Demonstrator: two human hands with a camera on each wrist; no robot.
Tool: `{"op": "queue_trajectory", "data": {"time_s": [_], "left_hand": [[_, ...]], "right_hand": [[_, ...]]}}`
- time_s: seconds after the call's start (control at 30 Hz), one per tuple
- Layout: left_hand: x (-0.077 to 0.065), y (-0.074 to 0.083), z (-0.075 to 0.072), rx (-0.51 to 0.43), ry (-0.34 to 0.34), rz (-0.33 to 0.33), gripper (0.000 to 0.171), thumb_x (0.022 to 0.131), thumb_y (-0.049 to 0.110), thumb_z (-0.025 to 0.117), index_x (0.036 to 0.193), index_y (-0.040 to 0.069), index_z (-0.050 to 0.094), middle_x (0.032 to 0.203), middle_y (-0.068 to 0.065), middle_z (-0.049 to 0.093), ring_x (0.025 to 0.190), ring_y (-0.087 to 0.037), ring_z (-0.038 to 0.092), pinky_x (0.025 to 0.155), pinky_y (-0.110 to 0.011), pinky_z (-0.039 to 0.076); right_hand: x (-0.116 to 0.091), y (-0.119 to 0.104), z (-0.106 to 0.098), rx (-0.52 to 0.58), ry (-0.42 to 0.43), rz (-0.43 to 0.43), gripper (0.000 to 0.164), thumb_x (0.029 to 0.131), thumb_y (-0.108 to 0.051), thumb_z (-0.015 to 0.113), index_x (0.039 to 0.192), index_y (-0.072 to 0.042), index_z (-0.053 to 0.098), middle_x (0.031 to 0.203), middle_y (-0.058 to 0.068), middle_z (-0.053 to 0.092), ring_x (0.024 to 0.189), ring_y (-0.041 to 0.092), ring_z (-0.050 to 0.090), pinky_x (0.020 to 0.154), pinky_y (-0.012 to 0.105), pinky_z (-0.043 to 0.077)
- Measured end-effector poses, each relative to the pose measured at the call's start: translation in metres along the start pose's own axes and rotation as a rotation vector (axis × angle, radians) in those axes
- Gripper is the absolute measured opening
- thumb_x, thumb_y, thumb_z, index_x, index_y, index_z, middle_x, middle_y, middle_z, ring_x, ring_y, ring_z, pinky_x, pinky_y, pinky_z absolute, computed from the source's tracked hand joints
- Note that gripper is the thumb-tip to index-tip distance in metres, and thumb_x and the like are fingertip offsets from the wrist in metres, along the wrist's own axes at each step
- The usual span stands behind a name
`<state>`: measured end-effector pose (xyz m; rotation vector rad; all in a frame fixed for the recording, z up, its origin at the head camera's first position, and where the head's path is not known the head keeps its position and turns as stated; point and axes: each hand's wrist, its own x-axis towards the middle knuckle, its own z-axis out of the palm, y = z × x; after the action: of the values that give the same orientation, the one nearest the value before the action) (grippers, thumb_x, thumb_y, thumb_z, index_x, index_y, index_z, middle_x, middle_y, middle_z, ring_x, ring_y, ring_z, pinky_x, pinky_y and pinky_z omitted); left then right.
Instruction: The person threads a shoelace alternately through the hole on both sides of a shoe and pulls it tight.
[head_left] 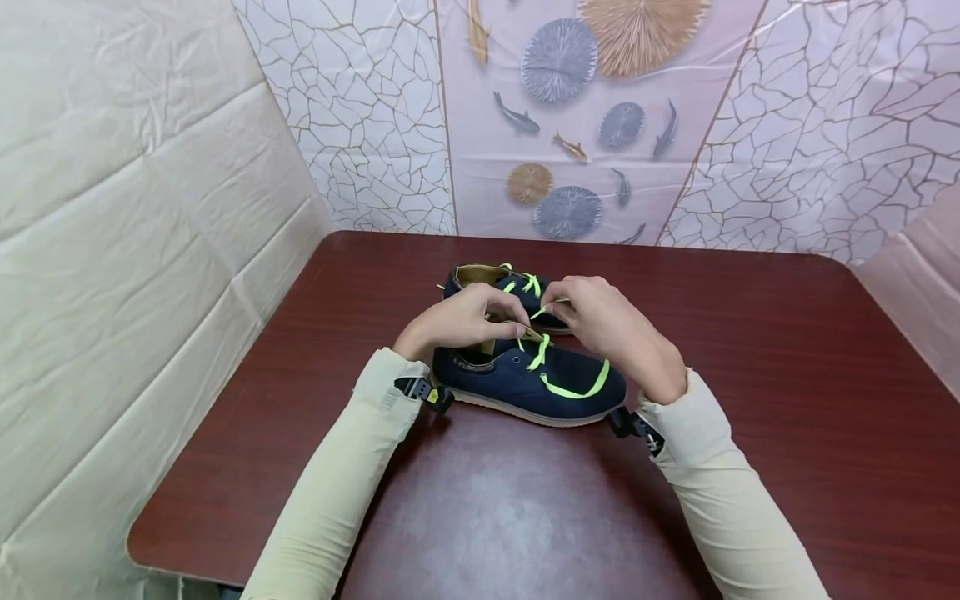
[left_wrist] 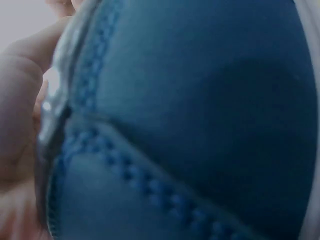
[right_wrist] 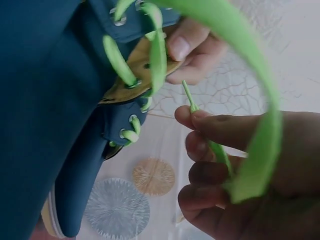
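A navy shoe (head_left: 517, 390) with a pale sole stands on the table, toe to the right. Bright green lace (head_left: 604, 377) passes through some of its eyelets and loops over the toe. My left hand (head_left: 467, 318) pinches the shoe's eyelet flap (right_wrist: 137, 67), turned so its tan lining shows. In the right wrist view, my right hand (right_wrist: 225, 165) pinches the lace near its thin tip (right_wrist: 187, 92), which points toward the flap, a short way off. The left wrist view is filled by the shoe's navy side (left_wrist: 165, 75), with part of the left hand at its edge.
A second navy shoe (head_left: 452, 284) with green lace stands just behind the first, partly hidden by my hands. Both are on a dark red-brown table (head_left: 787, 375). A patterned wall covering (head_left: 480, 167) hangs behind, and pale cloth (head_left: 135, 292) hangs at the left.
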<state>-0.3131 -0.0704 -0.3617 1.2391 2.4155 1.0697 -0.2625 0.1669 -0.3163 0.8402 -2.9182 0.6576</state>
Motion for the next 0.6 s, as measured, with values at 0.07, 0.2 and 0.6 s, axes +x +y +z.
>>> {"op": "queue_trajectory", "data": {"time_s": [0.07, 0.2, 0.6], "left_hand": [[0.0, 0.0, 0.001, 0.006, 0.008, 0.001, 0.012, 0.106, 0.022, 0.067, 0.108, 0.021, 0.079, 0.103, 0.01, 0.076, 0.075, -0.012, 0.055, 0.072, -0.029, 0.045], [0.0, 0.0, 0.002, -0.013, 0.011, -0.012, 0.01, 0.105, 0.019, 0.069, 0.106, 0.021, 0.079, 0.1, 0.008, 0.077, 0.079, -0.012, 0.063, 0.074, -0.029, 0.05], [0.001, 0.004, 0.002, 0.02, 0.03, -0.014, 0.009, 0.101, 0.011, 0.073, 0.101, 0.017, 0.078, 0.094, 0.008, 0.076, 0.086, -0.009, 0.069, 0.078, -0.028, 0.053]], "right_hand": [[0.0, 0.002, 0.002, -0.008, -0.004, 0.007, 0.016, 0.105, -0.002, 0.061, 0.112, -0.003, 0.076, 0.104, 0.012, 0.073, 0.087, 0.024, 0.062, 0.083, 0.042, 0.053], [-0.001, 0.005, 0.005, -0.048, -0.027, 0.017, 0.016, 0.106, -0.006, 0.063, 0.112, -0.009, 0.077, 0.102, 0.009, 0.075, 0.081, 0.02, 0.062, 0.076, 0.04, 0.054], [0.007, 0.015, 0.017, -0.06, -0.076, -0.046, 0.018, 0.106, -0.01, 0.063, 0.105, -0.017, 0.08, 0.093, 0.0, 0.072, 0.078, 0.018, 0.06, 0.07, 0.04, 0.051]]}}
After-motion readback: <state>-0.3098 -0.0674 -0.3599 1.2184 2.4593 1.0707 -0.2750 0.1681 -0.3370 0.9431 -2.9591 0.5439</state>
